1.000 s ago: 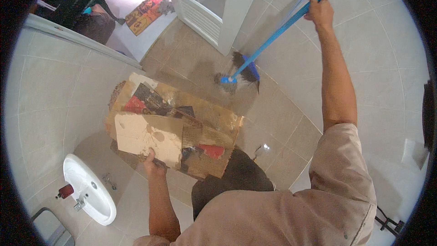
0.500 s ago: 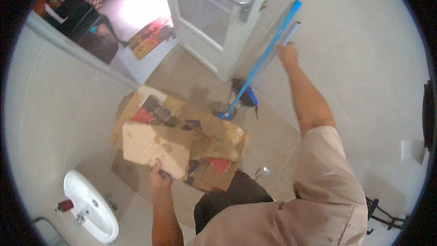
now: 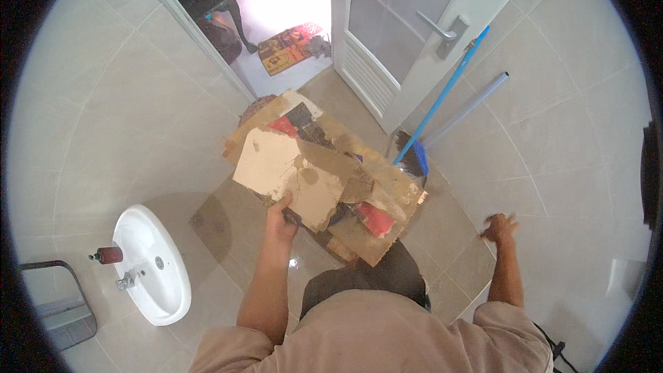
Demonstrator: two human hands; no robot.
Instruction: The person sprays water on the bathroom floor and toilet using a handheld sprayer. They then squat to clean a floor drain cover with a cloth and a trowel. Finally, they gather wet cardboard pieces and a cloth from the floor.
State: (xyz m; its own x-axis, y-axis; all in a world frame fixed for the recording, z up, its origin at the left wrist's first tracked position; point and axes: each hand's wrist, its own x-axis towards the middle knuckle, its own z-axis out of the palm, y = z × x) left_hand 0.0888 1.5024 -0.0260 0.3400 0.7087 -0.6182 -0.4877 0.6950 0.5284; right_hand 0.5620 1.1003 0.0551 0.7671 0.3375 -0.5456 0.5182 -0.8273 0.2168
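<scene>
Several worn, torn pieces of cardboard (image 3: pixel 290 173) in tan, brown and red hang in front of my body. My left hand (image 3: pixel 282 220) grips them by the near edge, its thumb on top and a dark object beside the palm. Off to the right, away from the cardboard, my right hand (image 3: pixel 501 226) has its fingers apart and nothing in it, close to the tiled wall. A pale lilac pole (image 3: pixel 469 109) and a blue pole (image 3: pixel 445 90) lean in the corner by the door. Next to their lower ends is a dark-bristled broom head with blue edging (image 3: pixel 413 155).
A white door (image 3: pixel 407 27) with a lever handle stands open at the far side. Beyond it, a patterned mat (image 3: pixel 293 47) lies on a bright floor near a dark chair (image 3: pixel 214 0). A white washbasin (image 3: pixel 155 269) and a framed mirror (image 3: pixel 62 304) are at left.
My right hand has let go of the lilac pole and moved down, towards me. That pole now leans on the wall. My left hand keeps the cardboard, and the view has shifted.
</scene>
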